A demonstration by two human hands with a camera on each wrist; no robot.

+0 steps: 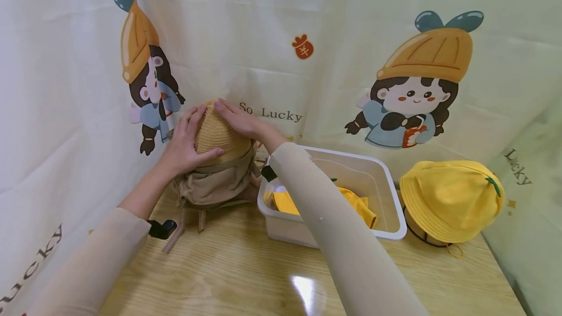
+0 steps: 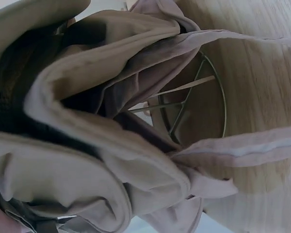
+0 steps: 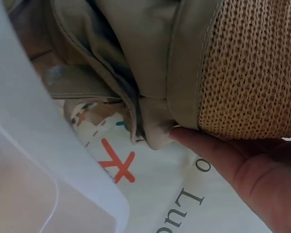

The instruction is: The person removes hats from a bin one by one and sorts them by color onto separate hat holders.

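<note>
A hat with a tan knitted crown (image 1: pixel 217 135) and a folded khaki cloth brim (image 1: pixel 219 184) stands at the back left. My left hand (image 1: pixel 182 143) lies on the crown's left side, its thumb stretched across the front. On the upper right of the crown rests my right hand (image 1: pixel 239 120), fingers extended. The right wrist view shows a fingertip of that hand touching the cloth edge beside the knit. Beneath the brim, the left wrist view shows a round wire stand (image 2: pixel 225 109) and hanging cloth straps (image 2: pixel 252 145).
A white plastic bin (image 1: pixel 285 228) holding yellow cloth items (image 1: pixel 357 204) stands right of the hat, partly behind my right forearm. Farther right, a yellow bucket hat (image 1: pixel 454 199) sits on a stand. A printed curtain (image 1: pixel 333 87) hangs behind the wooden table (image 1: pixel 228 267).
</note>
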